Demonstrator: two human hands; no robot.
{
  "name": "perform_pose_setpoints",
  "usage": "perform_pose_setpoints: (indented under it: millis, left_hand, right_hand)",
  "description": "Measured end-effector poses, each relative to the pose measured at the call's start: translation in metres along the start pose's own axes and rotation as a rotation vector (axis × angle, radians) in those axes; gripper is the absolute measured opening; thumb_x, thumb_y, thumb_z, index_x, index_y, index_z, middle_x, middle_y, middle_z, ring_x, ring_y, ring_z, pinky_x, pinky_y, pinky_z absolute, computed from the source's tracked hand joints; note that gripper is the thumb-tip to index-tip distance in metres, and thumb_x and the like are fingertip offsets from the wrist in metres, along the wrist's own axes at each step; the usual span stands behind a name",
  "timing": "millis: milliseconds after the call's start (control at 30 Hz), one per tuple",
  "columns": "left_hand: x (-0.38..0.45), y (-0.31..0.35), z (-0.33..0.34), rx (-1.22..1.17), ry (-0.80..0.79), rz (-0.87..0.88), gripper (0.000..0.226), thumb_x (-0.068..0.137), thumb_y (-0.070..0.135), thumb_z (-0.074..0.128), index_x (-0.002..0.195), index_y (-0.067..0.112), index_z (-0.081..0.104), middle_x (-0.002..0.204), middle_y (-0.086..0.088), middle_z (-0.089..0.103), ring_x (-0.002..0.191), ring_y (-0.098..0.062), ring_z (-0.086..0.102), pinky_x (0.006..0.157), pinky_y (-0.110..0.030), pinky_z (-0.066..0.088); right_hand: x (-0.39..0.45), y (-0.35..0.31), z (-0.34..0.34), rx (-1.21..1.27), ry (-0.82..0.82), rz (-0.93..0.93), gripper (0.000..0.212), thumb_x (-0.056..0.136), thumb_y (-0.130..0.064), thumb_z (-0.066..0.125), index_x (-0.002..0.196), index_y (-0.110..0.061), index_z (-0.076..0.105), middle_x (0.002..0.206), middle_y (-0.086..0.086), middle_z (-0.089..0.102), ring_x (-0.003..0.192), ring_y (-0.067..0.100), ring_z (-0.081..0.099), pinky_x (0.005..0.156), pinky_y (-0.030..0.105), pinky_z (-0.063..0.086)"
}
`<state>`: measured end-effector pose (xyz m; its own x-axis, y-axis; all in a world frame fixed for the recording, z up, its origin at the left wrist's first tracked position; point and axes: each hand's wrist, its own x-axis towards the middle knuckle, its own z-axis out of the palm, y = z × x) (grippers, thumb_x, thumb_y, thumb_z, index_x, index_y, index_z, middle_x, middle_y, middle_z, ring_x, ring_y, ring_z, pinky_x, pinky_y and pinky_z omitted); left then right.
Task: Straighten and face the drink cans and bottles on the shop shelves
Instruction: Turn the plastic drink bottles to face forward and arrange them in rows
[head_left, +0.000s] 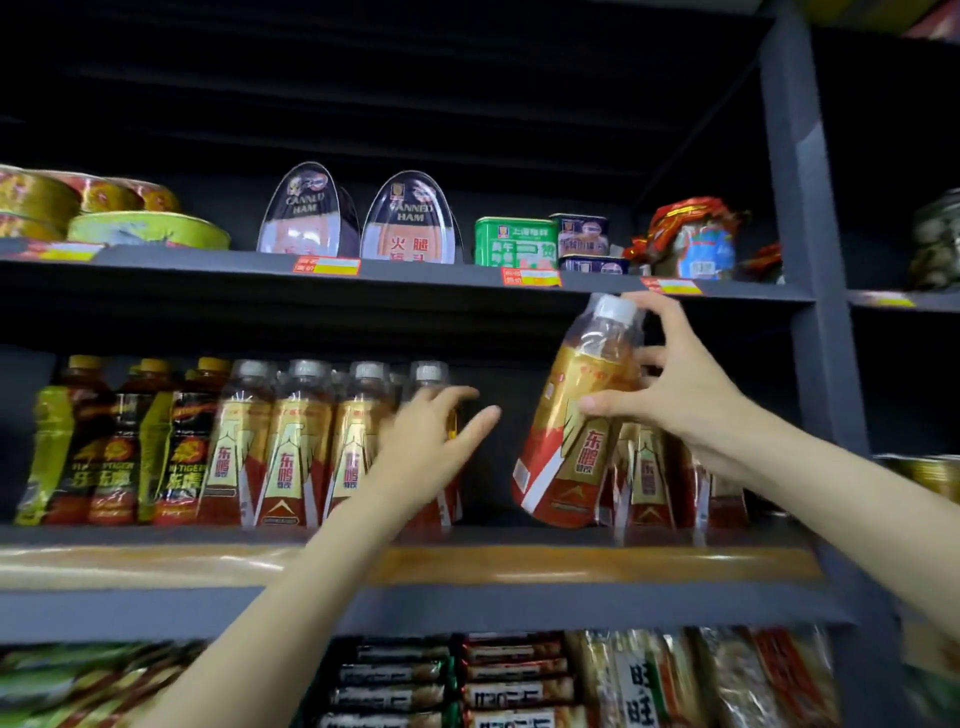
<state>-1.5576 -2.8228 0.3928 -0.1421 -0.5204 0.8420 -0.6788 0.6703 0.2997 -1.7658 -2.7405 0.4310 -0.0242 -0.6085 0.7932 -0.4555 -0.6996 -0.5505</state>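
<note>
One gold-and-red bottle (576, 415) is held off the shelf (467, 535) by the right hand (691, 395), tilted with its grey cap toward 1 o'clock and its base toward 7 o'clock, in front of the right-hand cluster of like bottles (649, 473). The grip is closed on the upper body and shoulder: thumb on the front of the label, fingers curled behind near the cap. The left hand (426, 447) is spread wide, holding nothing, laid against the 3 o'clock end of the left row of bottles (291, 441). A gap is left between the two groups. Judged: full PET bottle, moderately heavy, wall slightly yielding, shrink sleeve glossy and likely slippery, not fragile. Mid-body is judged the safer hold; a cap-only hold would let it swing. Narrow base, so knocking neighbours over is the likely risk when it is set down. The Hi-Tiger bottles (119, 452) at 9 o'clock are untouched.
</note>
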Motion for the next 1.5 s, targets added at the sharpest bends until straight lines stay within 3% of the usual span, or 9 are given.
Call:
perform_pose_setpoints:
  millis: [67,167,433,633,767,900,1033,1200,1500]
  left_hand:
    - [-0.016,0.015,-0.003,-0.364,-0.216,0.01,0.066,0.079,0.063,0.055,0.134,0.029,0.044,0.134,0.006,0.05,0.124,-0.008,0.046,0.103,-0.028,0.037]
    - [-0.037,0.02,-0.005,-0.357,-0.415,0.059,0.082,0.067,0.059,0.071,0.135,0.033,0.034,0.126,0.016,0.049,0.113,0.001,0.05,0.091,-0.015,0.044]
    - [-0.065,0.036,-0.022,-0.956,-0.314,-0.262,0.064,0.061,0.036,0.074,0.118,0.02,0.051,0.118,-0.003,0.06,0.105,-0.016,0.063,0.086,-0.036,0.056]
    - [-0.069,0.058,-0.028,-0.575,0.132,0.08,0.07,0.07,0.023,0.08,0.129,0.028,0.043,0.125,0.011,0.051,0.111,0.003,0.049,0.09,-0.009,0.044]
    - [-0.071,0.069,-0.031,-0.463,0.011,0.269,0.081,0.069,0.028,0.08,0.136,0.031,0.034,0.133,0.014,0.044,0.122,0.003,0.041,0.098,-0.024,0.046]
    - [-0.072,0.067,-0.031,-0.475,0.041,0.19,0.078,0.069,0.03,0.078,0.134,0.032,0.036,0.131,0.014,0.043,0.119,-0.001,0.043,0.097,-0.027,0.048]
    - [-0.069,0.071,-0.033,-0.58,-0.024,0.106,0.076,0.07,0.029,0.078,0.132,0.034,0.035,0.129,0.008,0.046,0.116,-0.009,0.049,0.091,-0.029,0.052]
    - [-0.069,0.071,-0.033,-1.077,-0.199,-0.204,0.077,0.062,0.031,0.077,0.129,0.027,0.04,0.123,-0.01,0.052,0.108,-0.026,0.06,0.078,-0.036,0.058]
    - [-0.079,0.057,-0.03,-0.665,-0.086,0.17,0.069,0.069,0.013,0.079,0.119,0.043,0.04,0.118,0.024,0.044,0.11,-0.001,0.051,0.075,-0.02,0.055]
  right_hand:
    - [-0.008,-0.004,0.0,0.042,0.038,0.014,0.093,0.06,-0.005,0.085,0.122,-0.048,0.03,0.111,0.003,0.055,0.102,0.021,0.06,0.086,0.045,0.054]
    - [-0.021,-0.005,0.002,0.172,0.093,0.038,0.091,0.062,-0.004,0.084,0.124,-0.045,0.032,0.114,0.006,0.055,0.102,0.021,0.061,0.085,0.043,0.055]
    - [-0.035,-0.017,0.0,0.486,0.181,0.234,0.087,0.065,-0.011,0.081,0.133,-0.035,0.032,0.124,0.009,0.051,0.1,0.024,0.065,0.063,0.033,0.059]
    - [-0.045,-0.011,0.004,0.712,-0.031,0.599,0.045,0.088,-0.025,0.063,0.126,-0.007,0.047,0.121,0.022,0.056,0.096,0.038,0.066,0.069,0.046,0.06]
    - [-0.052,-0.012,0.006,0.811,-0.014,0.678,0.035,0.083,-0.026,0.068,0.106,-0.004,0.055,0.106,0.023,0.062,0.091,0.038,0.066,0.062,0.051,0.058]
    - [-0.05,-0.015,0.003,0.846,0.051,0.662,0.035,0.078,-0.022,0.072,0.101,-0.008,0.051,0.108,0.025,0.059,0.094,0.041,0.064,0.081,0.057,0.053]
    - [-0.048,-0.019,0.003,0.85,0.091,0.595,0.03,0.082,-0.021,0.07,0.103,-0.01,0.052,0.106,0.02,0.061,0.095,0.036,0.064,0.077,0.053,0.054]
    - [-0.045,-0.019,0.005,0.729,0.171,0.429,0.084,0.076,-0.021,0.074,0.141,-0.029,0.023,0.116,0.011,0.051,0.093,0.031,0.065,0.068,0.046,0.058]
    - [-0.048,-0.022,-0.006,0.649,-0.019,0.528,0.044,0.079,-0.016,0.071,0.115,-0.009,0.047,0.107,0.02,0.061,0.09,0.032,0.066,0.066,0.047,0.059]
